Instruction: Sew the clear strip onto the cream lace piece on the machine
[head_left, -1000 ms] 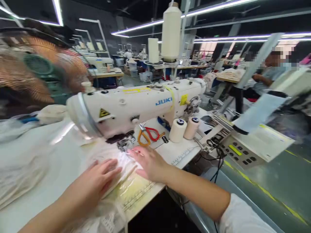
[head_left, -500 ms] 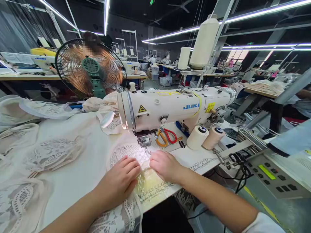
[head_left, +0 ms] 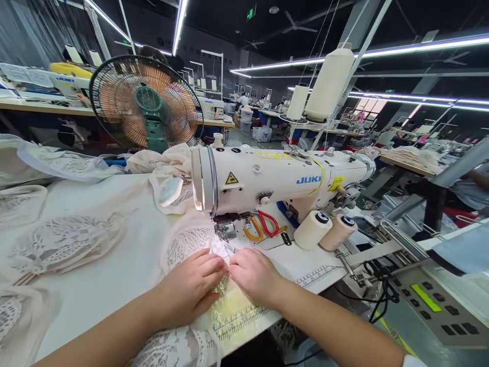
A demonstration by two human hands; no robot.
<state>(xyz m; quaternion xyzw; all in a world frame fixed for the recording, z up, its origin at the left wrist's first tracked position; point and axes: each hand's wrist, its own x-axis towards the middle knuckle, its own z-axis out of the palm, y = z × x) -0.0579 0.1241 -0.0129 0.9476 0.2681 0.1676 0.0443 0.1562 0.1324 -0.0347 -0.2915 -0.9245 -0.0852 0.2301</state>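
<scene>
A: Head view, the only one. Where do the hands sit?

B: Both lie flat on the pale pink lace fabric panel (head_left: 187, 242), just in front of the presser foot of the white industrial sewing machine (head_left: 275, 176). The left hand (head_left: 189, 290) has slid inward since half a second ago, and its fingertips now almost meet those of the right hand (head_left: 254, 275). Earlier there was a clear gap between them.

A: And the grip?

B: Neither hand closes round anything. The fingers are loosely curled and pressed down, pinning the lace to the white bench (head_left: 114, 275) near the printed ruler strip at its front edge. Whether a fold is pinched under the fingertips, I cannot tell.

A: What does the closing-up suggest?

B: My reading is that the hands are gathering the lace edge right at the needle, so the piece seems lined up rather than being fed along.

A: Anything else close by?

B: Scissors with one orange and one red handle (head_left: 262, 225) lie on the machine bed behind the hands, two cream thread cones (head_left: 324, 230) lie on their sides to the right, and a copper-coloured fan with a green hub (head_left: 147, 104) stands behind the bench. More lace pieces (head_left: 64, 239) lie well apart to the left.
</scene>
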